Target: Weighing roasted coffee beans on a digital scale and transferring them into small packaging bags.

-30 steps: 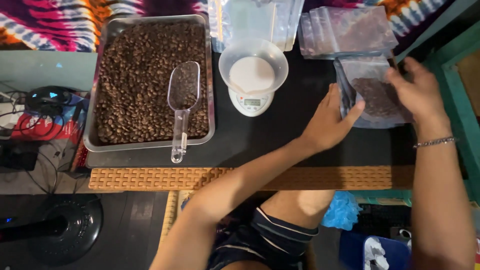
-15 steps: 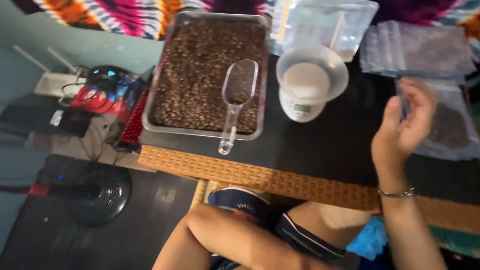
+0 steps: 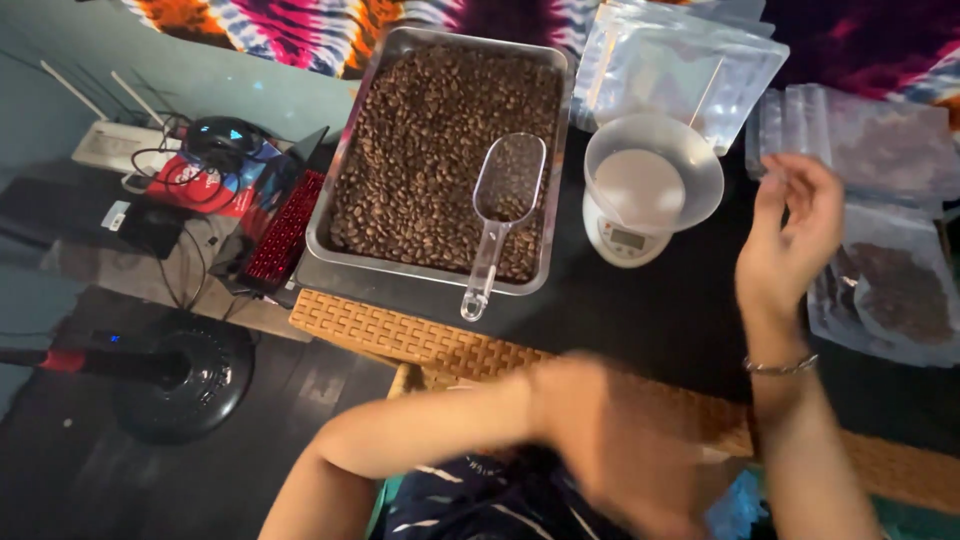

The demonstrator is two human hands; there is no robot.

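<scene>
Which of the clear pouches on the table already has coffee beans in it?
The pouch lying at the far right, just past the right hand: dark beans show through it. The stack of pouches behind the scale is clear and flat.

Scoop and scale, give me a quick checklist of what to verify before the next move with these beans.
1. Scoop within reach, lying in the tray on the beans: ok.
2. Bowl seated on the scale and holding nothing: ok.
3. Scale display readable: cannot tell, too small.
4. Right hand free, raised above the table, holding nothing: ok.
5. Left hand free: cannot tell, it is blurred.
6. Filled bag sealed: cannot tell.
</scene>
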